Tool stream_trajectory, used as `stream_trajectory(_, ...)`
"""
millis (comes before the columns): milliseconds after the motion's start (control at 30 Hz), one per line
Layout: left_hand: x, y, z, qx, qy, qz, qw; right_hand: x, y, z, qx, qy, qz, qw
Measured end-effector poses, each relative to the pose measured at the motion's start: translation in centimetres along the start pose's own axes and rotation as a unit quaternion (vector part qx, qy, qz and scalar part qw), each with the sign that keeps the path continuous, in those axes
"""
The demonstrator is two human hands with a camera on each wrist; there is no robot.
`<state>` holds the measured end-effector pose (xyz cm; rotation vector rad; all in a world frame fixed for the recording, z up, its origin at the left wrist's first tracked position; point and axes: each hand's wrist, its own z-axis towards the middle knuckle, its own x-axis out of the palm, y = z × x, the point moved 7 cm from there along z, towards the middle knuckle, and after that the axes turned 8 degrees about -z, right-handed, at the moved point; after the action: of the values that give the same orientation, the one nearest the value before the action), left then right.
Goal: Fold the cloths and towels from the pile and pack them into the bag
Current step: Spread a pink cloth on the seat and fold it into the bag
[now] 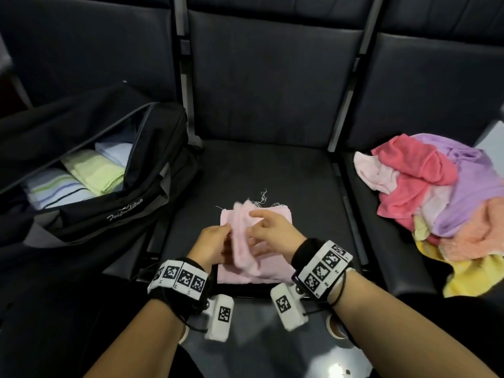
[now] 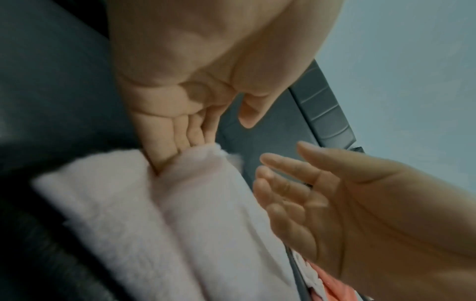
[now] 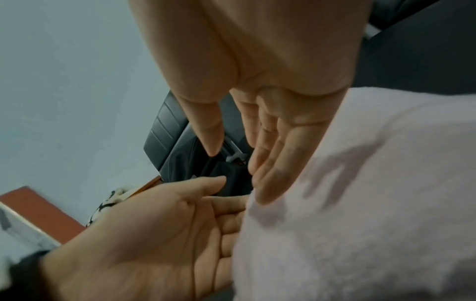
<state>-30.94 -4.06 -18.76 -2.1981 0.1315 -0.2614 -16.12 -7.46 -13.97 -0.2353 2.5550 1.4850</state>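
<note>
Head view: a pale pink cloth lies on the middle seat of the bench, toward its front edge, long axis running from front edge to backrest. The left hand lifts a fold along the cloth's left side, and the right hand hovers above with fingers loosely spread. The open bag sits on the left seat, the pile on the right.

Left wrist view: straight fingers tuck into the raised fold — carrying it, not pinching.

Right wrist view: fingers straight, together, edging the cloth.

It looks soft, light and limp — best taken at corners or hems, since frayed threads trail at the far edge.
</note>
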Motion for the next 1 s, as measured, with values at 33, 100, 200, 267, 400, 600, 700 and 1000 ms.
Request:
stream_trajectory(33,-0.3,0.2,0.1,-0.002,-0.008,0.005,1.0,0.6,-0.4,0.0,0.005,0.015,-0.001,1.0)
stream_trajectory(100,-0.4,0.3,0.2,0.004,-0.014,0.025,1.0,0.4,-1.2,-0.2,-0.003,0.014,-0.024,1.0)
stream_trajectory(200,0.0,0.2,0.1,0.045,-0.007,0.078,0.996,-1.3,-2.3,-0.7,-0.021,-0.004,-0.049,0.999)
stream_trajectory(267,0.5,-0.1,0.0,0.074,-0.01,0.13,0.989,-2.5,-2.9,-1.2,-0.036,-0.017,-0.079,0.996)
stream_trajectory(400,0.6,-0.6,-0.2,0.111,-0.021,0.189,0.976,-3.7,-3.4,-2.0,-0.075,-0.031,-0.151,0.985)
stream_trajectory(600,-1.3,-0.9,-0.5,0.132,-0.053,0.197,0.97,-2.2,-3.8,-2.8,-0.158,-0.018,-0.313,0.937)
stream_trajectory(700,-2.0,-0.2,-0.7,0.116,-0.073,0.23,0.963,-0.9,-4.6,-2.9,-0.168,0.024,-0.413,0.895)
stream_trajectory(1000,-0.4,-1.7,-2.1,0.231,-0.094,0.451,0.857,0.7,-5.5,-4.3,-0.242,0.003,-0.571,0.785)
